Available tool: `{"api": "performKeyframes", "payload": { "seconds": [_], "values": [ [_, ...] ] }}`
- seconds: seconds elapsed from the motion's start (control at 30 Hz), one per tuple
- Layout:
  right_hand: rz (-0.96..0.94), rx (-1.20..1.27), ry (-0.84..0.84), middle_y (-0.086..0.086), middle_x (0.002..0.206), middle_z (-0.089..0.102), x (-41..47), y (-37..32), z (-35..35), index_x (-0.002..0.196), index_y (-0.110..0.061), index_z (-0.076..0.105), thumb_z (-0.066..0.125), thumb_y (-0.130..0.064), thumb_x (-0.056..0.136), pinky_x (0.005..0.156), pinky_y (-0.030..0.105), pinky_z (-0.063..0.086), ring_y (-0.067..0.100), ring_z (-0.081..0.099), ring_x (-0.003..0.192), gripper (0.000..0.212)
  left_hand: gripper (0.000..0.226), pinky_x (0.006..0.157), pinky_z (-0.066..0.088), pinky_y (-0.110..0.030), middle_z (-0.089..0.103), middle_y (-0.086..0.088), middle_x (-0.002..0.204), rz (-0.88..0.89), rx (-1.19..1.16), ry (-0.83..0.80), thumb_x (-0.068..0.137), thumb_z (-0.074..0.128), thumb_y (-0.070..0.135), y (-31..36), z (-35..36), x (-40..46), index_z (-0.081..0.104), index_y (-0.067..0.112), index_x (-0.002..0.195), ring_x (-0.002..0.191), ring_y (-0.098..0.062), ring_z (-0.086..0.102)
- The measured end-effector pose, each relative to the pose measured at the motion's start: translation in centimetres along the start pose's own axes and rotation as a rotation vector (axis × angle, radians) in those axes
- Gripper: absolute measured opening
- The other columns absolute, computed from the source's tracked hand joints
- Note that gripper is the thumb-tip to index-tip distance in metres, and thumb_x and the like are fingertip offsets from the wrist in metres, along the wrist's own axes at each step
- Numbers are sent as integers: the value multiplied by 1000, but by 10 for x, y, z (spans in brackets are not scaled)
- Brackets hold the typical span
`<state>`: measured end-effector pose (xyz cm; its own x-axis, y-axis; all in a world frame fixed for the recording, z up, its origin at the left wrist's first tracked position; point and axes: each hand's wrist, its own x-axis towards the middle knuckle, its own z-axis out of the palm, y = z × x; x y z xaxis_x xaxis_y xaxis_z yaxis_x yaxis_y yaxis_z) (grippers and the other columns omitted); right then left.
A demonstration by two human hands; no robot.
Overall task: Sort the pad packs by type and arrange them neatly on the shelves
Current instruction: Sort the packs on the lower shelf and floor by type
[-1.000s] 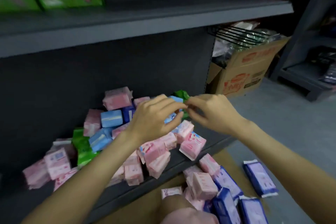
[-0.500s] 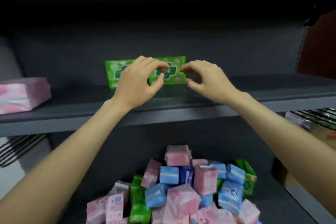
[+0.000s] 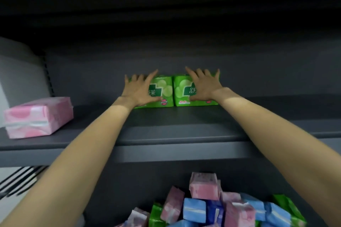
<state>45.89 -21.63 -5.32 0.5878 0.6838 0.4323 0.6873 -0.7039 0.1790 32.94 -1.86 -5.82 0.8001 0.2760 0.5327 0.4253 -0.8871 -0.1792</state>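
On green packs (image 3: 166, 90), seemingly flat hands (image 3: 137, 91).

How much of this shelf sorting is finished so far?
Barely started. Done: two green packs stand side by side on the upper shelf, and one pink pack lies at its left. In hand: the left hand and right hand press flat on the green packs, squaring them. Left: the mixed heap of pink, blue and green packs below.
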Motion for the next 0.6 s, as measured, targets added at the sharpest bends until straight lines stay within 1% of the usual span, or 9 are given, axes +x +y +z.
{"api": "performKeyframes", "payload": {
  "seconds": [0.03,0.1,0.2,0.23,0.3,0.37,0.47,0.53,0.6],
  "values": [
    [9,-10,39,8,154,17,1,2,-3,151,-22,5,67,-52,78,108,65,11,35,16,141,100,102,109,21,-53,33,-15,147,-8,47,36,74,53,77,-2,1,2,6,32,152,133,-36,31],
    [-7,-57,95,13,149,21,1,8,-11,146,-20,23,69,-49,78,109,61,14,36,17,138,87,99,105,26,-48,36,-13,140,0,78,127,72,53,77,-5,-2,4,21,25,151,128,-32,31],
    [-37,22,78,14,143,25,0,16,-16,131,-24,33,75,-45,72,110,62,6,39,16,137,75,87,107,23,-52,34,-11,137,24,-8,157,70,62,71,-8,-6,1,40,24,140,130,-30,27],
    [-55,67,62,13,140,29,-2,17,-17,125,-25,33,77,-44,70,110,63,5,39,20,135,73,83,109,20,-55,33,-11,140,15,-78,138,69,67,67,-9,-7,-2,42,25,136,133,-30,25],
    [-96,76,79,9,133,40,-10,17,-19,121,-25,32,78,-43,68,109,62,17,37,33,126,73,79,110,19,-55,36,-9,141,30,-156,106,67,73,62,-9,-10,-8,40,26,129,134,-30,28],
    [-119,6,178,10,130,43,-21,14,-23,126,-26,33,78,-46,66,103,55,28,36,38,119,77,82,107,26,-50,43,-6,137,68,-120,135,64,75,61,-9,-16,-16,37,27,130,128,-29,36],
    [-60,-25,379,13,130,44,-46,5,-33,135,-27,35,74,-50,70,97,50,32,37,38,118,79,96,101,33,-47,46,-2,134,77,-171,180,61,76,63,-9,-30,-34,31,37,141,124,-27,38],
    [31,114,516,15,129,46,-71,-6,-44,134,-26,41,73,-53,71,94,48,33,38,39,116,76,96,99,38,-44,46,1,133,38,-301,229,60,75,65,-13,-45,-56,33,40,142,124,-24,38],
    [96,276,609,15,126,48,-95,-15,-56,132,-25,44,72,-56,70,92,48,34,38,41,114,74,93,96,41,-42,48,4,130,-8,-409,342,58,73,69,-18,-59,-81,40,40,139,121,-21,39]
  ]
}}
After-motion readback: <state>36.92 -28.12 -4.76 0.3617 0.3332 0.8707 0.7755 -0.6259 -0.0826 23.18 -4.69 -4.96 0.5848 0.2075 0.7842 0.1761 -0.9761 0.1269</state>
